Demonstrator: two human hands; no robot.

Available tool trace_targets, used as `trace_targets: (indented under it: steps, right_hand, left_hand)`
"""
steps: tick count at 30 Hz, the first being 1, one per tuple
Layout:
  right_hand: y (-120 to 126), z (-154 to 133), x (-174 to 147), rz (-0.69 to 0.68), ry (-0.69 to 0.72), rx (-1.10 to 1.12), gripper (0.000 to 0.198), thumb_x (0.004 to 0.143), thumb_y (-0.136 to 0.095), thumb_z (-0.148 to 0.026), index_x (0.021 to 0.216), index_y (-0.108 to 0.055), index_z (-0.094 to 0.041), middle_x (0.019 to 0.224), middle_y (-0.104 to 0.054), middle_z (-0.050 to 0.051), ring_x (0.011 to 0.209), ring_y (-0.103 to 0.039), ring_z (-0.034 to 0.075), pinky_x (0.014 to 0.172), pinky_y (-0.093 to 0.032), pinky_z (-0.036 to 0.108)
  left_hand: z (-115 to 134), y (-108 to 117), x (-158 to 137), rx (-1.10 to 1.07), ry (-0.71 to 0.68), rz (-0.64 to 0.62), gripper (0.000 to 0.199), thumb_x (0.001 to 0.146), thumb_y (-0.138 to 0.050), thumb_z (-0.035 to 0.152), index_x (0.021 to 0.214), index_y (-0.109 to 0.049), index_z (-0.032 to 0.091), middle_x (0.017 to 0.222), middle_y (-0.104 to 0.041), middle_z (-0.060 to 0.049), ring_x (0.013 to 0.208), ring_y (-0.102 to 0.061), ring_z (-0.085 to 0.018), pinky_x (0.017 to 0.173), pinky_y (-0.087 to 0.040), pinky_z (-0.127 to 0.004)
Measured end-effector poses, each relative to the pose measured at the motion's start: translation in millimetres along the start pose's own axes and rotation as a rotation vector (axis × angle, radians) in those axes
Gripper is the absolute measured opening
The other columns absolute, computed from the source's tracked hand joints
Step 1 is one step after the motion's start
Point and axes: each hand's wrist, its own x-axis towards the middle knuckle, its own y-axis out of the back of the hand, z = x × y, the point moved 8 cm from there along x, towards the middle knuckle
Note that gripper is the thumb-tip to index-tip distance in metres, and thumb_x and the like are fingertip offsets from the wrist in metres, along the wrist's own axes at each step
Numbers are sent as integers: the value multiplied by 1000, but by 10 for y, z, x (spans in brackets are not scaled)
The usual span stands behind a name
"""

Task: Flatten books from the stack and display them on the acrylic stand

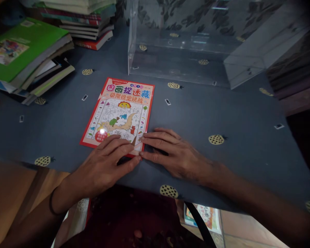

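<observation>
A children's picture book [124, 106] with a red border and colourful Chinese lettering lies closed and face up near the table's front edge. My left hand [110, 158] rests across its lower edge, fingers stretched over the cover and thumb pointing right. At the lower right corner, my right hand [174, 151] touches the book's side with its fingertips, fingers extended and slightly bent. The tip of my left thumb is close to my right thumb. Part of the cover's bottom is hidden beneath my left hand.
A clear acrylic shelf box [181, 65] stands at the back. Stacked books with a green one [41, 38] on top are at the left, another book stack [93, 26] behind. A pineapple-print cloth [191, 117] covers the table. Below the front edge lies another book [206, 218].
</observation>
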Motion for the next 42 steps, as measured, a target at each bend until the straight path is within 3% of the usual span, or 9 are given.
trace_targets:
  steps: [4,11,19,24,42]
  right_hand:
    - [-13,-15,3,-37,4,5,26,99,-55,-12,117,-71,-21,131,-70,11,127,-60,25,104,-51,52]
    - [-20,-37,-5,-63,2,14,29,96,-57,-10,119,-71,-21,132,-69,12,128,-58,26,104,-52,52]
    - [-15,-65,7,-43,33,11,33,97,-52,-10,123,-69,-20,129,-70,12,127,-59,27,103,-53,52]
    - [-17,-46,15,-61,26,16,35,96,-51,-8,121,-70,-23,129,-70,11,126,-60,26,104,-53,52]
    - [-33,-40,8,-12,35,29,34,99,-47,-8,122,-68,-20,126,-71,12,126,-60,27,101,-55,50]
  left_hand:
    - [16,50,-46,19,10,35,29,95,-55,7,121,-64,18,115,-69,-9,118,-58,-24,110,-49,-48]
    - [74,71,-132,122,68,46,26,95,-57,10,120,-65,11,109,-70,-12,102,-62,-26,90,-56,-45]
    - [141,116,-153,185,125,99,23,95,-60,12,118,-65,9,105,-74,-10,104,-65,-26,92,-57,-44]
    - [84,183,-226,228,212,161,19,94,-61,12,113,-66,13,100,-76,-7,95,-68,-23,83,-60,-40]
    - [-31,226,-434,251,340,259,20,92,-63,10,112,-66,10,102,-75,-10,96,-66,-23,84,-58,-39]
